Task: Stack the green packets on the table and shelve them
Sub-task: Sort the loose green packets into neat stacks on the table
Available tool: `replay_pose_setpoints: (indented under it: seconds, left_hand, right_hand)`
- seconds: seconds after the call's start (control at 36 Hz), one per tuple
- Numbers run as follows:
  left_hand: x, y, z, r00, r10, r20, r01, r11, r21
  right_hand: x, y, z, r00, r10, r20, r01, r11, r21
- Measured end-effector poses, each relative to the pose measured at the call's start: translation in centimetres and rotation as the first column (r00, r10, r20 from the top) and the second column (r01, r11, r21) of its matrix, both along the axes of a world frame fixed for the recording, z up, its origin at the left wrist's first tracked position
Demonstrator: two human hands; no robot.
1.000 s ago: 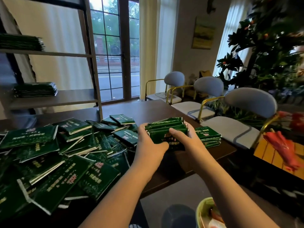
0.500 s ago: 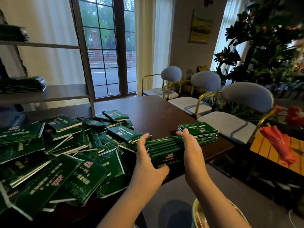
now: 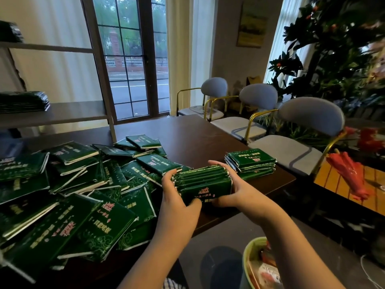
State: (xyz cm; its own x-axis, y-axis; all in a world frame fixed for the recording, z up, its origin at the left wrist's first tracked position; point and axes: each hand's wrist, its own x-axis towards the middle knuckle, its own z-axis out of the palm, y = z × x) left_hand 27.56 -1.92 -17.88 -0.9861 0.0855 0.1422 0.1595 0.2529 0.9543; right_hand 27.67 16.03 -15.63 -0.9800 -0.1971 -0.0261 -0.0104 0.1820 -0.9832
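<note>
A bundle of green packets stands on edge near the front of the dark wooden table. My left hand grips its left end and my right hand grips its right end, thumbs across the front. Just behind it, by the table's right edge, lies a flat neat stack of green packets. A big loose heap of green packets covers the table's left half. On the shelf unit at the left rests a shelved pile of packets; another pile sits higher up.
Three grey chairs with gold frames line the table's right side. A red folded umbrella lies on a wooden surface beyond them. A green-rimmed bin stands on the floor by my right arm. A tall plant fills the right.
The bundle came down from mid-air to the table's front edge. Both hands, spread flat on its ends half a second ago, now curl around it.
</note>
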Motion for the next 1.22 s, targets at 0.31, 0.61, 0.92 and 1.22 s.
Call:
replay_pose_setpoints:
  seconds: [0.31, 0.61, 0.92, 1.22]
  left_hand:
    - [-0.1, -0.1, -0.4, 0.999, -0.044, 0.009, 0.044, 0.999, -0.001]
    - [-0.1, -0.5, -0.4, 1.000, 0.013, 0.004, -0.012, 0.998, -0.065]
    - [0.2, 0.7, -1.2, 0.966, 0.078, -0.245, -0.120, 0.979, -0.162]
    - [-0.1, 0.5, -1.4, 0.970, 0.107, -0.217, -0.154, 0.966, -0.209]
  right_hand:
    - [-0.1, -1.0, -1.3, 0.971, -0.234, -0.042, 0.226, 0.964, -0.139]
    - [0.8, -2.7, -1.8, 0.860, -0.495, -0.123, 0.468, 0.863, -0.191]
    - [1.6, -2.4, -1.8, 0.678, -0.653, -0.338, 0.714, 0.694, 0.091]
    - [1.5, -1.9, -3.1, 0.672, -0.612, -0.418, 0.700, 0.708, 0.089]
